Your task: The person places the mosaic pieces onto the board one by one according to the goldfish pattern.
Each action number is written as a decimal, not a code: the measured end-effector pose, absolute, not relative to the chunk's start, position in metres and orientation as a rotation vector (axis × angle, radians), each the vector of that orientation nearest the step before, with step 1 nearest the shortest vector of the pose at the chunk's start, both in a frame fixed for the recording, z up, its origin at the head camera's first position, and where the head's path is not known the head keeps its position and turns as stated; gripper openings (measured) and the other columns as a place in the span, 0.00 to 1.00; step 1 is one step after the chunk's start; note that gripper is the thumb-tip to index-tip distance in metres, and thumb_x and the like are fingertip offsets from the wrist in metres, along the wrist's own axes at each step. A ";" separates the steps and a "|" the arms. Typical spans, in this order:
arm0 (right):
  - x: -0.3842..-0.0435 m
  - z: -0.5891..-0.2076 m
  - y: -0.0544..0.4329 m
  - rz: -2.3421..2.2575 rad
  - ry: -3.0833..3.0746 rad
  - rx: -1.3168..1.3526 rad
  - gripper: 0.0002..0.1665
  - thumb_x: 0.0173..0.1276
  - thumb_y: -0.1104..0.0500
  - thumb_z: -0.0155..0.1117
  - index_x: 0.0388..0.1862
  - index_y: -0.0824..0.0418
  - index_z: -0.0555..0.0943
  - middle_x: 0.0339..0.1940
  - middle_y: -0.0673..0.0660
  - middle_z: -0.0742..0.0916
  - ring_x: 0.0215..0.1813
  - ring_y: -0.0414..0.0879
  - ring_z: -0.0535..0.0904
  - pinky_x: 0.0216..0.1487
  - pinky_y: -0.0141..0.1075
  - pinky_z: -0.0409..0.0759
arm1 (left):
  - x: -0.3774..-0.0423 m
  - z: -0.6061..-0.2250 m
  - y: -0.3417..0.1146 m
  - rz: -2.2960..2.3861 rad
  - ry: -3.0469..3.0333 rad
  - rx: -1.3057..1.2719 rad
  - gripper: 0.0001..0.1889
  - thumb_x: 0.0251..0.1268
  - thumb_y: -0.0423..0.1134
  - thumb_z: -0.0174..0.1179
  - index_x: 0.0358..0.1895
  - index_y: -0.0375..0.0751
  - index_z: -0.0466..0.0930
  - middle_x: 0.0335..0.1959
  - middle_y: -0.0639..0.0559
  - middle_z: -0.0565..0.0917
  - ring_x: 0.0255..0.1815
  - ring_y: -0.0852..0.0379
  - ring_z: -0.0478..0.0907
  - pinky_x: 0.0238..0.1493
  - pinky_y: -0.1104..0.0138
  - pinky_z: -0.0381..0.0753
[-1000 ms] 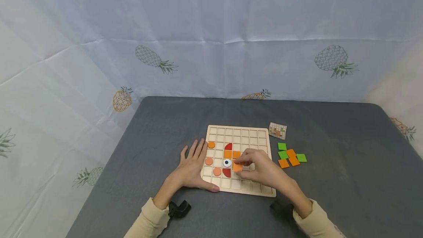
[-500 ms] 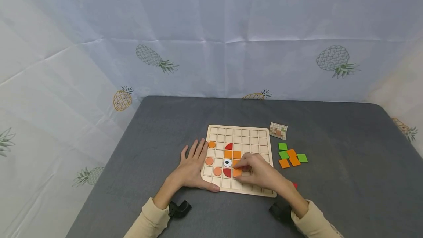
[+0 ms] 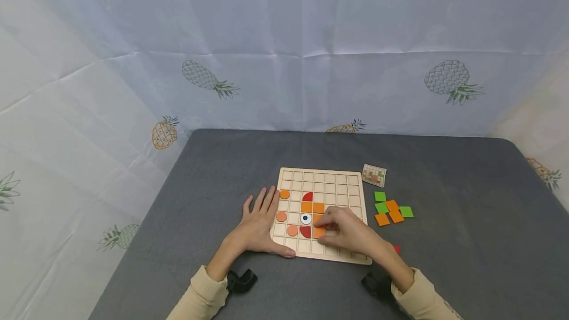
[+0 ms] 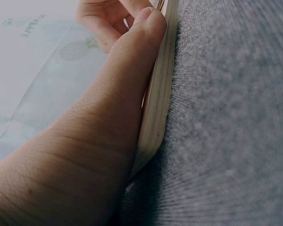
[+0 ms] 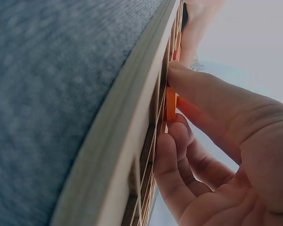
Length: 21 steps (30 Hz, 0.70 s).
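A wooden grid board [image 3: 341, 189] lies on the table. Spread flat along its left side, my left hand [image 3: 255, 228] has straight fingers, its thumb on the near edge. My right hand [image 3: 348, 231] pinches an orange square tile [image 3: 318, 232] between thumb and fingers, low in the grid. In the right wrist view that orange tile [image 5: 171, 103] sits at the board's surface. Beside it lie a red quarter-round piece [image 3: 305, 232] and a white eye disc [image 3: 305, 219]. Another orange tile under the fingertips is partly covered.
Several loose orange tiles [image 3: 395, 217] and green tiles [image 3: 406, 212] lie right of the board. A small pattern card [image 3: 374, 176] rests by its far right corner. Part of a red piece [image 3: 397, 249] shows beside my right forearm. Round orange discs [image 3: 281, 216] occupy left cells.
My right hand has lowered the orange tile, which was raised over the grid, into the board. The red piece by the forearm has come into view. My left hand has stayed still.
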State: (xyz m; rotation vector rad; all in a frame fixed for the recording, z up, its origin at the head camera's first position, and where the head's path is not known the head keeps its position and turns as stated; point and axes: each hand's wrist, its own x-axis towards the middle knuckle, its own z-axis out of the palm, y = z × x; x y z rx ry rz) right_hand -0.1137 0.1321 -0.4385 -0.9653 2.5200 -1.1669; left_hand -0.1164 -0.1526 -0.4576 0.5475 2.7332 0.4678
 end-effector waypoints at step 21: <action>-0.120 -0.461 0.136 -1.208 2.513 -1.088 0.19 0.64 0.55 0.84 0.52 0.63 0.94 0.32 0.47 0.83 0.33 0.33 0.69 0.32 0.30 0.70 | -0.117 -0.458 -0.153 0.455 2.741 0.558 0.83 0.42 0.79 0.76 0.91 0.37 0.34 0.93 0.38 0.38 0.94 0.34 0.34 0.85 0.29 0.36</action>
